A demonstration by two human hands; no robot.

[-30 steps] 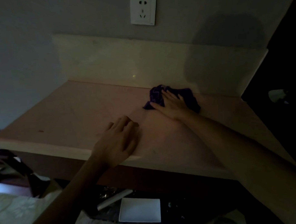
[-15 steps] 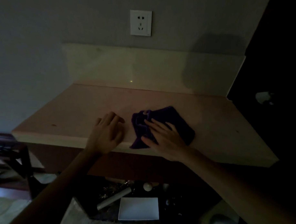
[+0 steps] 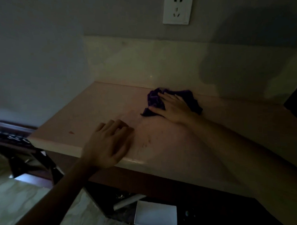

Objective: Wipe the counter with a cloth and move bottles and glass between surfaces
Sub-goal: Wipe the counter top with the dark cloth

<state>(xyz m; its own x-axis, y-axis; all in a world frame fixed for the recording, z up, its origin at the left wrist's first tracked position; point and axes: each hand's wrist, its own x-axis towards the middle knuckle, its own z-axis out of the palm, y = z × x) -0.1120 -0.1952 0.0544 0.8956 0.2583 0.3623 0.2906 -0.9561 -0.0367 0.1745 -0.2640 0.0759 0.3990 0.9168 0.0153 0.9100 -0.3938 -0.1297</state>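
Note:
A crumpled purple cloth (image 3: 155,100) lies on the beige counter (image 3: 97,114), close to the pale backsplash. My right hand (image 3: 174,107) presses flat on top of the cloth with its fingers stretched out. My left hand (image 3: 109,144) rests palm down on the counter's front edge, fingers loosely spread, holding nothing. No bottle or glass shows on the counter in this dim light.
A white wall socket (image 3: 177,9) sits above the backsplash. Below the counter, a white square plate (image 3: 156,215) and a pale cylindrical object (image 3: 129,201) lie on a dark lower shelf. A dark folding stand (image 3: 25,157) is at the left.
My right hand has pushed the cloth from the counter's front edge back toward the backsplash. My left hand stays at the front edge.

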